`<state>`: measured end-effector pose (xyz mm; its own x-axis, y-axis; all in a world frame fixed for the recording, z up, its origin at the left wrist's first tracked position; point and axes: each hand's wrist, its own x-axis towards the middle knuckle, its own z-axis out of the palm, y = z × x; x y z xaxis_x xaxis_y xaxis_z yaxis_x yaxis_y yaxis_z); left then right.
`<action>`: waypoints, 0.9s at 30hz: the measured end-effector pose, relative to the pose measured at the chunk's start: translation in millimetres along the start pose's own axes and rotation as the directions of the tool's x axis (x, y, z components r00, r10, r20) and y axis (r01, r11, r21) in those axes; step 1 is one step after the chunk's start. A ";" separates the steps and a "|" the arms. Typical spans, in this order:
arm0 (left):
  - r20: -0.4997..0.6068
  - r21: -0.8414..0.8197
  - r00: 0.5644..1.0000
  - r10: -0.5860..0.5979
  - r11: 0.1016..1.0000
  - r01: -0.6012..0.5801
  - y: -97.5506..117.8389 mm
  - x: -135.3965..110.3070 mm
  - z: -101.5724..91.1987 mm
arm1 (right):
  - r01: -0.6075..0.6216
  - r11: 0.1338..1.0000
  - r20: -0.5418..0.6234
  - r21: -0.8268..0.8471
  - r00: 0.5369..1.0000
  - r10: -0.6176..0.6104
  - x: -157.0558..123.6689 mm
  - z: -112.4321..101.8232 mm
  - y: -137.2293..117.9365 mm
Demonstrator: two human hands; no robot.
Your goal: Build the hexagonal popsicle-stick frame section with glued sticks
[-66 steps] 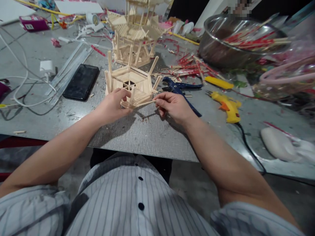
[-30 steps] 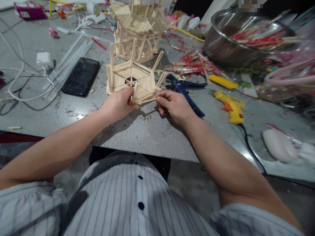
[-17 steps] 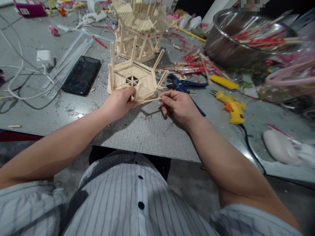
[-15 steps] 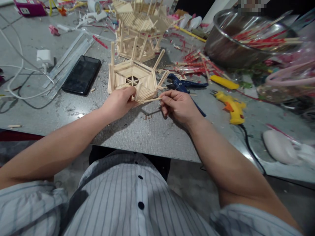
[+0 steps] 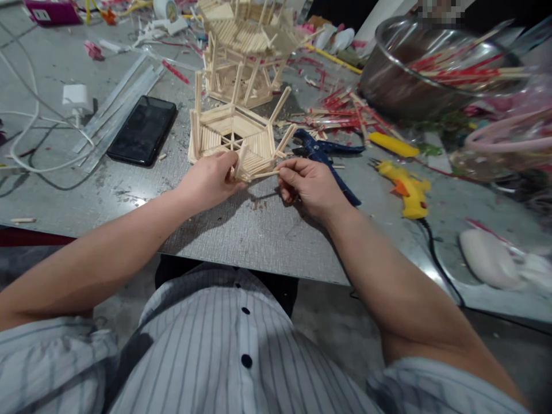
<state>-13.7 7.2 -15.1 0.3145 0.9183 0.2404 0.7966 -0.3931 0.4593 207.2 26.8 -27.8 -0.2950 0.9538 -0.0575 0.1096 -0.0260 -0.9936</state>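
A hexagonal frame of pale wooden sticks [image 5: 259,122], with upright posts at its corners, lies on the grey table in front of me. My left hand [image 5: 215,175] is closed at its near edge, fingers round the base of a short post [image 5: 242,158]; the fingertips are partly hidden. Between the thumb and fingers of my right hand [image 5: 308,183] is one end of a thin wooden stick [image 5: 268,174], whose other end reaches the frame's near right edge. Behind stands a taller wooden stick structure [image 5: 245,40] with a slatted roof.
Right of the frame lie blue-handled pliers [image 5: 321,152], a yellow glue gun [image 5: 405,187] with a black cord, and red-wrapped sticks [image 5: 336,115]. A metal pot [image 5: 375,86] stands at the back right. On the left are a black phone [image 5: 144,131] and a white charger [image 5: 77,99].
My right hand has shifted slightly left with the stick, bringing it a little closer to the frame. My left hand stays at the near edge.
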 end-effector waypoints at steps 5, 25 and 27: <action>-0.033 -0.012 0.999 -0.021 1.000 0.021 2.1 0.2 2.9 | 0.017 1.000 -0.004 -0.011 1.000 -0.017 1.0 1.5 1.9; -0.021 0.003 0.999 -0.027 1.000 0.027 1.9 -1.5 2.6 | 0.020 0.999 -0.041 -0.035 0.999 -0.021 1.8 4.9 -0.4; -0.023 0.017 1.000 -0.016 1.000 0.016 0.7 -1.4 2.9 | 0.020 0.999 -0.035 -0.040 0.999 -0.021 2.4 4.5 -0.1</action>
<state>-12.1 5.8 -17.6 0.2898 0.9230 0.2532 0.8104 -0.3774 0.4481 202.2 27.7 -28.3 -0.2641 0.9639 -0.0332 0.1419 0.0048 -0.9899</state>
